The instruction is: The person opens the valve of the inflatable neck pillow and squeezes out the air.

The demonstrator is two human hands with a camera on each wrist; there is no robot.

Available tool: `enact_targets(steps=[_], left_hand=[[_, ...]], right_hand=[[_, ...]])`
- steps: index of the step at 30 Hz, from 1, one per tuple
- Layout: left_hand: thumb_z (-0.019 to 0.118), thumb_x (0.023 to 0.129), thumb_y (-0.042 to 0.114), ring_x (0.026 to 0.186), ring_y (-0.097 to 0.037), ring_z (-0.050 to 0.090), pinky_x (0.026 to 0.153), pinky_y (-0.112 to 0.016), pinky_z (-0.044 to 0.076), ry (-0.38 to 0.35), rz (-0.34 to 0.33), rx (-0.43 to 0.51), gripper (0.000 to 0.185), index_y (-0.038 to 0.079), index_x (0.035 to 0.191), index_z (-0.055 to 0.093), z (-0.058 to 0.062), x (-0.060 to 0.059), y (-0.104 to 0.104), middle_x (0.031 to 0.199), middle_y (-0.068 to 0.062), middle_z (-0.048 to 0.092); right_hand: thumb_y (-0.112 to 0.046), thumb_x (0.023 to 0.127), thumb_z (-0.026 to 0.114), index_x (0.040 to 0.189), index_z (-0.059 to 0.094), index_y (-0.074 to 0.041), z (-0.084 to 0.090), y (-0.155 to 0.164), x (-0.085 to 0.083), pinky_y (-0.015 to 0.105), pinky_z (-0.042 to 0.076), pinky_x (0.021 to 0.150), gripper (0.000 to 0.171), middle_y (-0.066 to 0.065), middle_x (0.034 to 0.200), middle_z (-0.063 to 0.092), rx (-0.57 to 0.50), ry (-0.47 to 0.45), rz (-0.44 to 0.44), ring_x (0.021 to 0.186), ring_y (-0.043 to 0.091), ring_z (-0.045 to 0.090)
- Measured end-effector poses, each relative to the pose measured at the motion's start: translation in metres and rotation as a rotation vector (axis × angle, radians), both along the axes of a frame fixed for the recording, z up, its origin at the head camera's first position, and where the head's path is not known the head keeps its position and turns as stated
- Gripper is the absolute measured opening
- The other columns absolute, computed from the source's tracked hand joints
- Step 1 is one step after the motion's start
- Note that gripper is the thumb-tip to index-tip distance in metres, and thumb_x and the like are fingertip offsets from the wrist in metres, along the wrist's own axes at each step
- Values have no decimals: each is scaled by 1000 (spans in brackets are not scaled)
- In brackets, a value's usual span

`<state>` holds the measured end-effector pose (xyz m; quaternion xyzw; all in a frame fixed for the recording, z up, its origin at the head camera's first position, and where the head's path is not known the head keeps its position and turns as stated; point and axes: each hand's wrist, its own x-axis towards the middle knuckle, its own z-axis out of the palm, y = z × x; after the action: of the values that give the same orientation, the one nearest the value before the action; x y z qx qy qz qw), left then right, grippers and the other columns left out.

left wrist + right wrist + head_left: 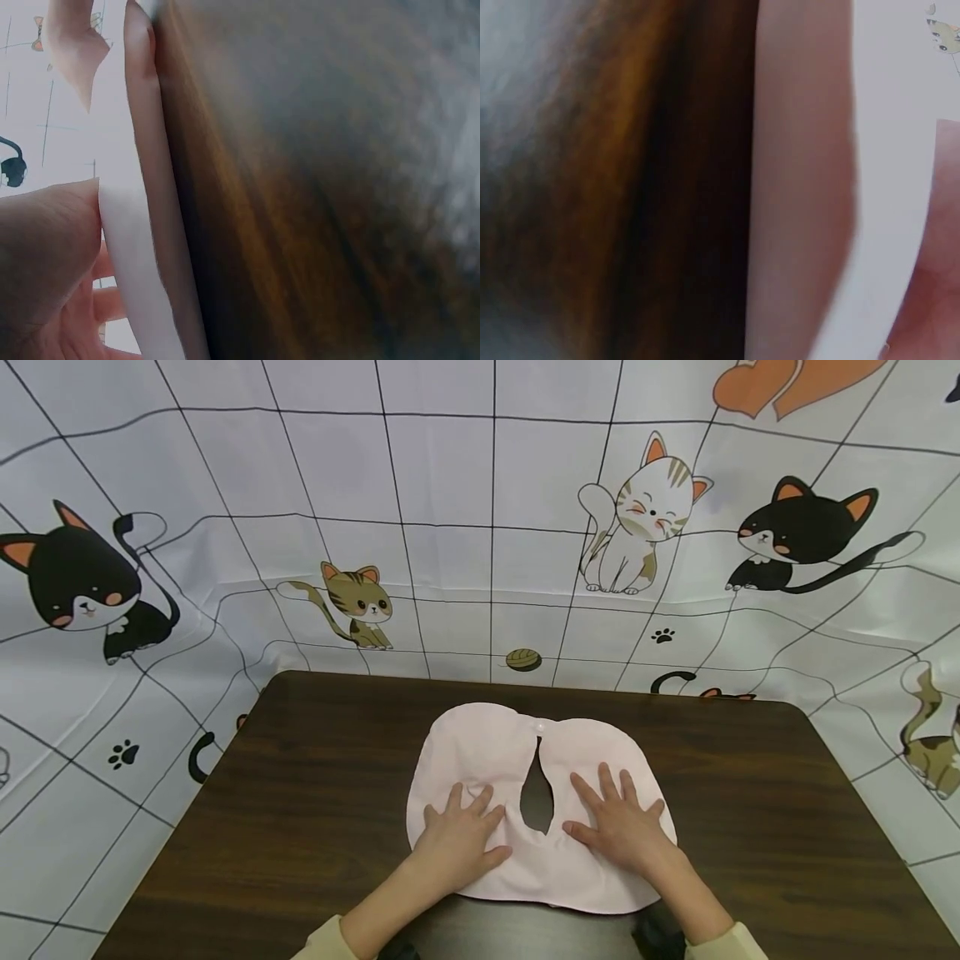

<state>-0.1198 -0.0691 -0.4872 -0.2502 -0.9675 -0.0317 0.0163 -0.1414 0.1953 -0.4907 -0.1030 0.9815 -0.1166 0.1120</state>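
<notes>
A pale pink cloth bib [480, 747] lies spread on the dark tabletop, its two rounded lobes meeting at a small white snap [540, 727] on the far edge. Below the snap a teardrop neck opening shows a greyish surface. My left hand [459, 845] rests on the left half, fingers spread. On the right half lies my right hand [626, 828], also with straight, spread fingers. In the left wrist view the bib's near edge [169, 225] runs between the hand and the table. The right wrist view shows the layered edge [802, 165] up close.
The dark wood-grain table [300, 785] stretches to both sides of the bib. A white sheet [450, 468] with a grid and cartoon cats hangs behind and around it. Black objects [660, 933] show by the wrists at the near edge.
</notes>
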Motion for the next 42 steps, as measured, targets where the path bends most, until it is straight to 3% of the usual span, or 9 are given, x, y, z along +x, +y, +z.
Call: enact_targets(steps=[21, 27, 34, 38, 42], left_hand=[[73, 88, 55, 129, -46, 50, 75, -68, 48, 6, -11, -25, 56, 22, 132, 68, -4, 2, 2, 145, -4, 58], [72, 89, 53, 130, -47, 50, 74, -69, 49, -33, -13, -6, 54, 21, 133, 68, -5, 2, -1, 143, -6, 59], [69, 93, 48, 134, -44, 49, 82, -67, 49, -95, -5, 36, 54, 21, 139, 64, 12, 13, -2, 148, -9, 55], [67, 94, 49, 136, -40, 49, 89, -65, 47, -61, -33, 10, 54, 24, 142, 62, 22, 18, -1, 149, -7, 54], [67, 95, 50, 136, -37, 49, 93, -65, 46, -12, -66, -11, 54, 26, 143, 62, 28, 21, 1, 149, -6, 55]], right_hand=[[-59, 96, 61, 158, 43, -19, -3, 3, 0, 90, 24, 89, 76, 29, 162, 27, 28, 23, 17, 144, 59, 23], [-57, 96, 62, 156, 44, -17, 0, 4, 0, 87, 25, 93, 75, 29, 161, 28, 19, 19, 9, 144, 58, 26], [-52, 97, 64, 155, 47, -15, 8, 7, 11, 82, 29, 97, 70, 27, 161, 32, 0, 95, 27, 140, 54, 37], [-50, 96, 67, 154, 49, -16, 10, 10, 18, 80, 31, 99, 69, 26, 160, 35, -23, 168, 66, 139, 52, 40], [-48, 96, 68, 154, 49, -18, 8, 13, 28, 77, 30, 102, 69, 23, 161, 35, -113, 209, 136, 142, 49, 38]])
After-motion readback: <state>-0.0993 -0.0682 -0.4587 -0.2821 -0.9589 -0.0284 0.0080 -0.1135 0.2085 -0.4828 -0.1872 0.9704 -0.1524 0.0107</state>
